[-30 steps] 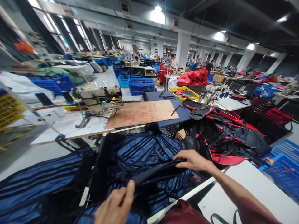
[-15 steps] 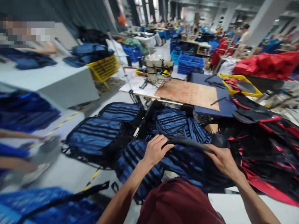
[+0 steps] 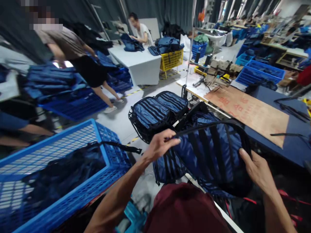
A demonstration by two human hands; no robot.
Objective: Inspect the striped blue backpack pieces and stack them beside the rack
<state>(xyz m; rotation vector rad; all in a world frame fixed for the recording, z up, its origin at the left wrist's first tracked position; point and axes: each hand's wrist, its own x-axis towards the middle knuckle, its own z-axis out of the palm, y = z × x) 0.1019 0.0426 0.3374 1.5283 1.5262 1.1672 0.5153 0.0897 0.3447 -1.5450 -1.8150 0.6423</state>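
Note:
A dark blue backpack panel (image 3: 209,155) with black webbing strips and black edging is held up in front of my body. My left hand (image 3: 159,144) pinches its upper left corner between thumb and fingers. On the far side, my right hand (image 3: 257,168) grips the right edge, thumb on the face and fingers behind. Behind and below it lie more blue striped panels (image 3: 168,166), partly covered by the held one. Beyond my left hand, similar striped panels (image 3: 152,111) rest in a stack.
A blue plastic crate (image 3: 102,155) with dark fabric stands at my left. Ahead right, a sewing machine (image 3: 218,66) and brown cardboard (image 3: 247,111) sit on a table. One co-worker (image 3: 73,55) is at the left; another person (image 3: 143,32) sits at a white table (image 3: 143,64).
My view has swung left, bringing the blue crate into sight. The panel is now lifted and turned with its striped face showing; my right hand has shifted down its right edge.

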